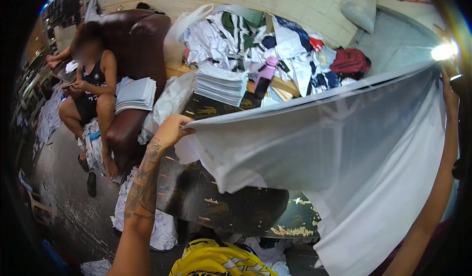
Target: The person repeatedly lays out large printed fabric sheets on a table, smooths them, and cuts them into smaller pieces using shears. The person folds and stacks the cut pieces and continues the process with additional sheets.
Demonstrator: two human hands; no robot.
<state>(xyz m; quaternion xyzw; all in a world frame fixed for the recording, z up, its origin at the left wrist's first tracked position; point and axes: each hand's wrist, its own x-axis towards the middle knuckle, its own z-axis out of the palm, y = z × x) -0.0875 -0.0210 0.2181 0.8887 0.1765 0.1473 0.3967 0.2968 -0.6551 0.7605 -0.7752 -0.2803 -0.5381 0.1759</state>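
Note:
A large sheet of thin white cloth (314, 143) is stretched out in front of me, its upper edge taut and its lower part hanging in folds. My left hand (173, 130) pinches one corner between thumb and fingers, above the dark table. Far out to the right and higher up, my right hand (448, 90) is closed on the opposite end of that edge; glare partly hides its fingers. Beneath the cloth lies the dark, worn table (191, 197), with chipped, peeling patches on its surface.
Behind the table are a stack of folded white cloth (221, 85), a pink bottle (266, 75), a heap of garments (246, 37) and a red bag (350, 62). At left a person (96, 79) sits on a brown leather sofa (142, 45). Cloth bundles (162, 229) lie on the floor.

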